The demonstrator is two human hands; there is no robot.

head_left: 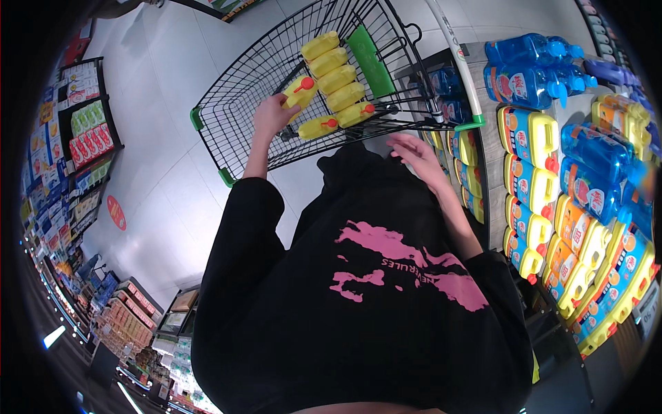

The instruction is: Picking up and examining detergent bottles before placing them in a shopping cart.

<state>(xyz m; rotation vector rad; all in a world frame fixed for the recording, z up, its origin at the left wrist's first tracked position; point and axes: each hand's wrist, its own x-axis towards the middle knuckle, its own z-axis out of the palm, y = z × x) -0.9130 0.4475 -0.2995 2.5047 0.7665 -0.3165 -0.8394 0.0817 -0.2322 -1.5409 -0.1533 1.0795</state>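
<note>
My left hand [274,117] reaches over the near side of a black wire shopping cart [243,77] and grips a yellow plastic jug [301,92] with a red cap. Several more yellow jugs [336,79] lie in a row in the cart, beside the held one. A further jug with a red cap [318,127] lies nearest the cart's near side. My right hand [416,154] is outside the cart, close to its near rim, with fingers apart and nothing in it.
At right, a display shelf [496,155] holds yellow jugs [530,135] and blue bottles [522,85]. The cart's white handle bar [455,57] stands between cart and shelf. Stocked shelves [98,114] line the left, beyond the tiled floor [160,155].
</note>
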